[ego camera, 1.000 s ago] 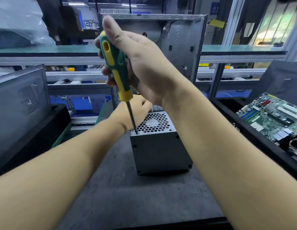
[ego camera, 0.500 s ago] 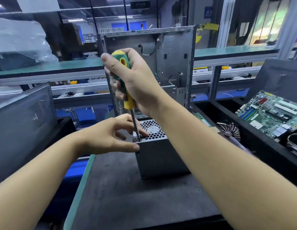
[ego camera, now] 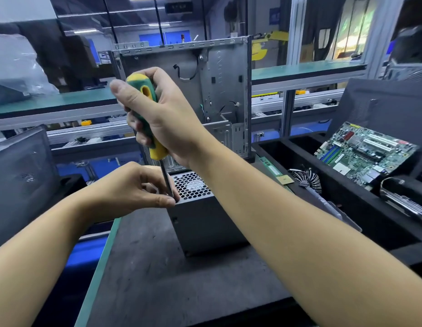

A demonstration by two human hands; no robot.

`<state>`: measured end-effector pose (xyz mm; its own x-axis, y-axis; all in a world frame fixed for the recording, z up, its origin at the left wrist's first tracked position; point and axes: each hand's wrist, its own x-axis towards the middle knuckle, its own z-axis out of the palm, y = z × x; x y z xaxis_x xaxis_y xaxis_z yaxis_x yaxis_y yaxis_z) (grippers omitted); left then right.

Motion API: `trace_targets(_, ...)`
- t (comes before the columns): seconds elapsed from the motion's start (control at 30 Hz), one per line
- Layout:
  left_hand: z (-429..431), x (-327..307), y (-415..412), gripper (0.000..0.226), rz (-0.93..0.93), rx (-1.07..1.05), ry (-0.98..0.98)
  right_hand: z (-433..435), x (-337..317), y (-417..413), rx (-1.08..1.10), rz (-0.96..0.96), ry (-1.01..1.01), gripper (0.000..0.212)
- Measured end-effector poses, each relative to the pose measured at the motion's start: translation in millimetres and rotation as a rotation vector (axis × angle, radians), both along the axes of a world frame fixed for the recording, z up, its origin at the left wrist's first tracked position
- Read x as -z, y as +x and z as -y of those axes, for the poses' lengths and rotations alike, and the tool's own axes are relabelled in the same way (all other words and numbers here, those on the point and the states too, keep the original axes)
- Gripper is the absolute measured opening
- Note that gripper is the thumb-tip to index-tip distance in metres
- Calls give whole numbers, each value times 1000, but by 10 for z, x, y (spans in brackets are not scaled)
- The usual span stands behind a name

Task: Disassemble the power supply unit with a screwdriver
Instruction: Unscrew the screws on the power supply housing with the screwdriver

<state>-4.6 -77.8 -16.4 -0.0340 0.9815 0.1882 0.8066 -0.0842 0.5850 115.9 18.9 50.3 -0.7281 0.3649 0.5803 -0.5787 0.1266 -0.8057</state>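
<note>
The grey metal power supply unit (ego camera: pixel 205 223) stands on the dark mat, its honeycomb grille facing up. My right hand (ego camera: pixel 162 119) grips the green and yellow screwdriver (ego camera: pixel 149 119) upright, its shaft coming down onto the unit's top left corner. My left hand (ego camera: pixel 132 187) is at that corner, thumb and forefinger pinching the lower end of the shaft by the tip. The tip itself and any screw under it are hidden by my fingers.
An empty grey computer case (ego camera: pixel 205 90) stands upright just behind the unit. Black bins on the right hold a green motherboard (ego camera: pixel 365 154) and a fan part (ego camera: pixel 306 180). A grey case panel (ego camera: pixel 19 180) leans at the left. The mat (ego camera: pixel 169 284) lies in front.
My left hand came off the top of the unit and now pinches the screwdriver shaft near its tip. The view shifted, with the unit now sitting a little lower and further right in the frame.
</note>
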Motion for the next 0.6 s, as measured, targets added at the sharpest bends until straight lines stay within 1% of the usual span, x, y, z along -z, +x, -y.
trace_targets(0.1, -8, 14, 12, 20, -24, -15, 37, 5, -25, 46, -6, -9, 22, 23)
trace_targets(0.17, -23, 23, 40, 13, 22, -21, 82, -13, -64, 84, 1, -24, 41, 23)
trace_targets(0.27, -85, -11, 93, 14, 67, -39, 136, -63, -153, 147, 16, -61, 61, 20)
trace_targets(0.4, -275, -92, 257, 13, 99, -12, 147, -196, -266, 255, 58, -93, 83, 18)
trace_targets(0.5, -490, -116, 412, 4, 137, -22, 136, -360, -296, 388, 114, -82, 91, 18)
trace_targets(0.6, -757, -115, 584, 14, 115, -43, 105, -561, -299, 570, 177, -71, 89, 19)
